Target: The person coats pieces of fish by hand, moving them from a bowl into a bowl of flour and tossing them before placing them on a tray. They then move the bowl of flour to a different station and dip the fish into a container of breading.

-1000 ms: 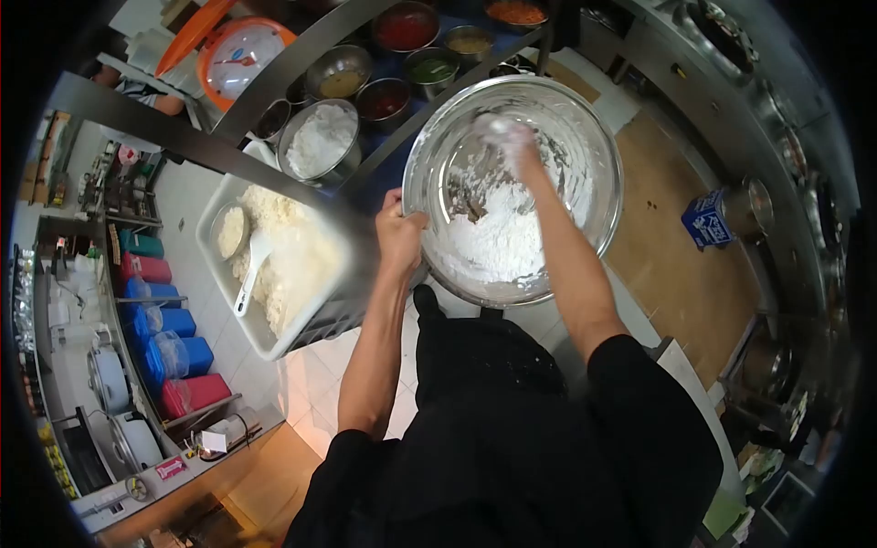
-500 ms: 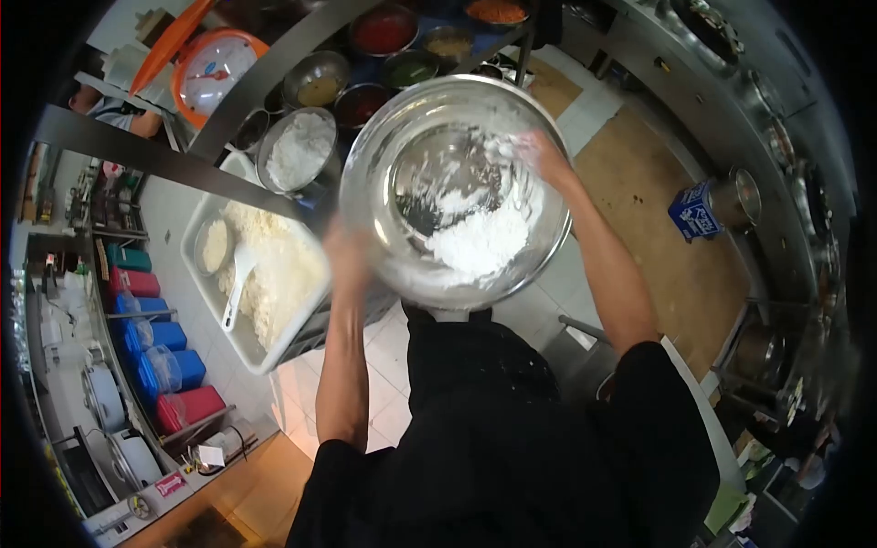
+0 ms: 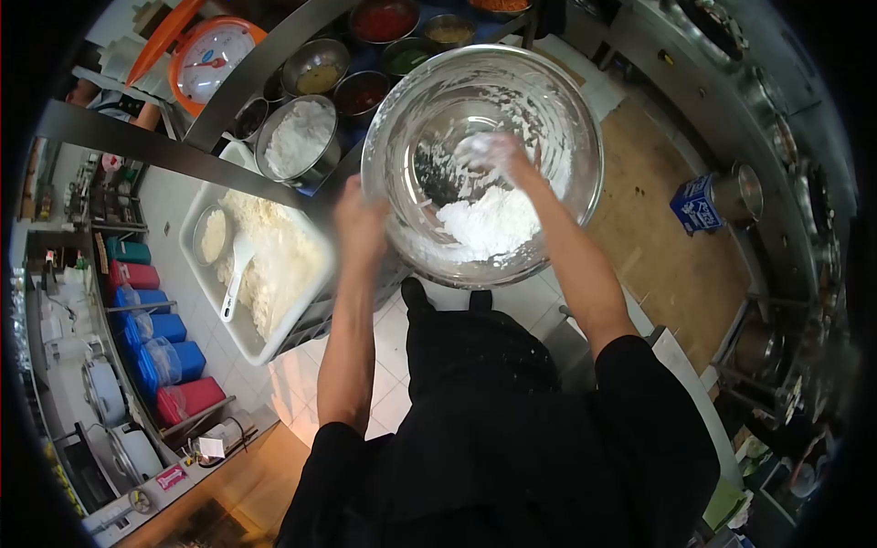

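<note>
A large metal bowl [image 3: 585, 173] is held up in front of me, with white powder [image 3: 489, 224] heaped in its lower part and white streaks over its inner wall. My left hand [image 3: 361, 219] grips the bowl's left rim. Inside the bowl, above the heap, is my right hand [image 3: 493, 155], coated in white and blurred; its fingers cannot be made out. Left of the bowl stands a metal container of white powder [image 3: 300, 137]. Below that, a white tub [image 3: 324, 269] holds pale crumbly stuff, a white spoon [image 3: 239, 274] and a small bowl [image 3: 213, 235].
Bowls of red, green and yellow food stand beyond, one being a red-filled bowl [image 3: 384, 20]. An orange-rimmed scale [image 3: 215, 66] is at upper left, near a metal frame bar [image 3: 164, 155]. Part of another person's arm shows at far left. A blue tin [image 3: 696, 205] stands at right.
The bowl has shifted right and slightly away from me. My right hand has moved from the right wall toward the bowl's middle, and more white streaks show on the wall.
</note>
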A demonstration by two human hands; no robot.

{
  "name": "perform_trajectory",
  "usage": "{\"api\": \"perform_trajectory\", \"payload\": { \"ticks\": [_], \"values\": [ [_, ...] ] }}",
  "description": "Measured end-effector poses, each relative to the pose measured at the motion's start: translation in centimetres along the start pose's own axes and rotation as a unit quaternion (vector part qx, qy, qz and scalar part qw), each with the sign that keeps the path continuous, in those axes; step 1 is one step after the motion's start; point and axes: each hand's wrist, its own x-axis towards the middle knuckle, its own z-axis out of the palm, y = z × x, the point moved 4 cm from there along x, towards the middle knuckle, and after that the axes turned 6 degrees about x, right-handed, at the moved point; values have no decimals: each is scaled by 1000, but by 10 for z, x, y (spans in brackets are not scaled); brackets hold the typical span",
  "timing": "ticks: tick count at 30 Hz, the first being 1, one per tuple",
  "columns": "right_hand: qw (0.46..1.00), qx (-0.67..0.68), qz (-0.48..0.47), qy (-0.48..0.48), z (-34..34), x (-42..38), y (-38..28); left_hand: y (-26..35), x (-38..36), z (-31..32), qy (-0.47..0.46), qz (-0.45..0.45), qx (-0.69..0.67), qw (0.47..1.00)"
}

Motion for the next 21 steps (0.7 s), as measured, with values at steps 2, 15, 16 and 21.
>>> {"api": "perform_trajectory", "payload": {
  "ticks": [2,15,16,21],
  "values": [
    [983,-149,14,-107,35,-13,14,-11,10,0,-8,45,42,998],
    [743,-636,-174,-114,84,-86,74,-27,7,7,47,-7,13,999],
    [702,-670,-176,-167,66,-91,82,-45,8,0,32,3,16,999],
    [705,-689,-104,-134,-9,-59,19,-49,5,-2,45,-7,27,999]
  ]
}}
